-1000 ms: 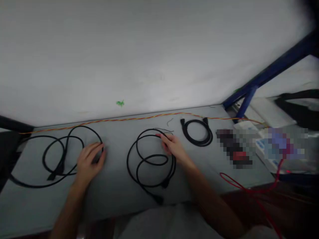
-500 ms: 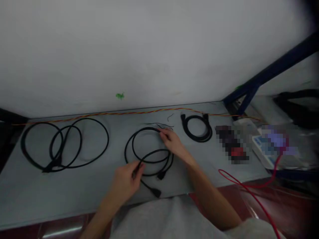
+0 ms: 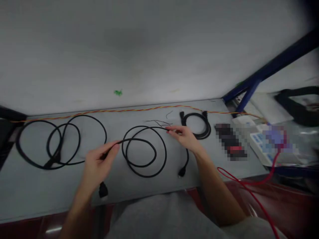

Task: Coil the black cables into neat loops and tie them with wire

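A black cable [image 3: 165,152] with a plug at each end lies in loose loops on the grey table [image 3: 139,194]. My left hand [image 3: 101,157] pinches it near one end, and that end's black plug [image 3: 103,190] hangs below the hand. My right hand [image 3: 181,135] is closed on the cable farther right, with the other plug [image 3: 182,172] below the wrist. Just beyond my right hand sits a neatly coiled black cable [image 3: 208,127]. To the left lies another black cable [image 3: 106,132] in wide overlapping loops, partly covered by my left hand.
Thin black ties [image 3: 156,120] lie behind the loops. A twisted red-yellow wire [image 3: 129,110] runs along the wall. At right are a blurred-out dark item [image 3: 228,141], a white-blue box [image 3: 260,149], a red cable [image 3: 259,199] and a blue metal frame [image 3: 276,71].
My left hand has moved left and my right hand slightly right, spreading the cable between them. The two plugs have moved apart, one to each side, and the loops have opened out.
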{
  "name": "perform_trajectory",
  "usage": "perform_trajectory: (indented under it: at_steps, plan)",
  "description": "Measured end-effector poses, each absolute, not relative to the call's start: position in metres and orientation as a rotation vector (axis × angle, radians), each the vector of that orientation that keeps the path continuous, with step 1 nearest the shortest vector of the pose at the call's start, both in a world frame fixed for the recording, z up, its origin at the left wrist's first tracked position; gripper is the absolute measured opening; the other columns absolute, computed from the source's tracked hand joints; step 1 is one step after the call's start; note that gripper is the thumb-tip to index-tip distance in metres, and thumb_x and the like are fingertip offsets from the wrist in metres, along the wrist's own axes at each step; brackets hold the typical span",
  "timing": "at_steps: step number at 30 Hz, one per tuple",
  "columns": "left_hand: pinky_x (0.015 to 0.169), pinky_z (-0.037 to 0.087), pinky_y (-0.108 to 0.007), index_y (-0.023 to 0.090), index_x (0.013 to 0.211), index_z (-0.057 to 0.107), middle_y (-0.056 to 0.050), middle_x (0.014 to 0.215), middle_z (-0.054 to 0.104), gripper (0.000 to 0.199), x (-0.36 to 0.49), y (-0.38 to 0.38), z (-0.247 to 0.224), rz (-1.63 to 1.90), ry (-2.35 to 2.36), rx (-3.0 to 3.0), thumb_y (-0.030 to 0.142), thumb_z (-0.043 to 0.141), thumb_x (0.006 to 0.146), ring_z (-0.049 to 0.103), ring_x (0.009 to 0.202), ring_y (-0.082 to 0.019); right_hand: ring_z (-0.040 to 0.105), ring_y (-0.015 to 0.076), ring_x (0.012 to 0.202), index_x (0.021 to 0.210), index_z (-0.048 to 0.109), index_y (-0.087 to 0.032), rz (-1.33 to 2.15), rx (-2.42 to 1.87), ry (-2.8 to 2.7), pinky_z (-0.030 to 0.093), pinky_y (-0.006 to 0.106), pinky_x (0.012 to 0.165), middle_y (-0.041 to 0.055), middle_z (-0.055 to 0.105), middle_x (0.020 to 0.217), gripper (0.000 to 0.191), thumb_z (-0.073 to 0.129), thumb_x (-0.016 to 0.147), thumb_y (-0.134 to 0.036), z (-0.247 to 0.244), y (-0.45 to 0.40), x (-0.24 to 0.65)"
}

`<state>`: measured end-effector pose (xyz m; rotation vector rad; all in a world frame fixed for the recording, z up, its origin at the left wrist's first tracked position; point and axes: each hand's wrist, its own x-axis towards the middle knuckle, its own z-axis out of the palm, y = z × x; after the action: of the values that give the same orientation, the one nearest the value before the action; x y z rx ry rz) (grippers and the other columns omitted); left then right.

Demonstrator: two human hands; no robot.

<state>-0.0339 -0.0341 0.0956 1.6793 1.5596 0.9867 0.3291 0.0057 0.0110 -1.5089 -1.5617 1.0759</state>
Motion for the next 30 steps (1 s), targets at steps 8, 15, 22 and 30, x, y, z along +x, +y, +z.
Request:
perform_trajectory:
  at_steps: [8, 15, 22, 30]
  plan:
    - [0.070, 0.057, -0.031, 0.022, 0.126, 0.078, -0.007, 0.093, 0.076, 0.036, 0.008, -0.014, 0.063, 0.533, 1.375, 2.094, 0.040, 0.056, 0.104, 0.068, 0.072, -0.018, 0.072, 0.0239, 0.094, 0.117, 0.081, -0.022, 0.941, -1.473, -1.778, 0.056, 0.039, 0.088, 0.0084, 0.080, 0.109, 0.026, 0.065, 0.096, -0.027, 0.009, 0.020, 0.307]
    - [0.108, 0.048, -0.059, 0.031, 0.130, 0.074, -0.012, 0.154, 0.056, 0.032, -0.001, -0.003, 0.025, 0.614, 1.382, 2.609, 0.033, 0.062, 0.101, 0.052, 0.141, -0.038, 0.066, 0.0249, 0.100, 0.117, 0.082, -0.025, 0.686, -1.594, -1.995, 0.052, 0.039, 0.090, 0.0093, 0.073, 0.111, 0.025, 0.066, 0.097, -0.021, 0.002, 0.018, 0.282]
    - [0.113, 0.052, -0.053, 0.022, 0.155, 0.050, -0.012, 0.143, 0.066, 0.052, -0.009, -0.011, 0.004, 0.681, 1.386, 2.551, 0.022, 0.054, 0.102, 0.062, 0.131, -0.030, 0.064, 0.0278, 0.111, 0.134, 0.071, -0.021, 0.637, -1.513, -1.970, 0.050, 0.043, 0.102, 0.0114, 0.073, 0.113, 0.034, 0.053, 0.107, -0.032, 0.030, 0.001, 0.267]
    - [0.106, 0.053, -0.051, 0.020, 0.150, 0.055, -0.015, 0.133, 0.066, 0.045, -0.003, -0.012, 0.007, 0.701, 1.448, 2.513, 0.024, 0.049, 0.106, 0.062, 0.120, -0.030, 0.055, 0.0337, 0.123, 0.143, 0.066, -0.029, 0.418, -1.592, -2.193, 0.046, 0.052, 0.105, 0.0143, 0.062, 0.138, 0.041, 0.053, 0.105, -0.022, 0.027, -0.046, 0.241]
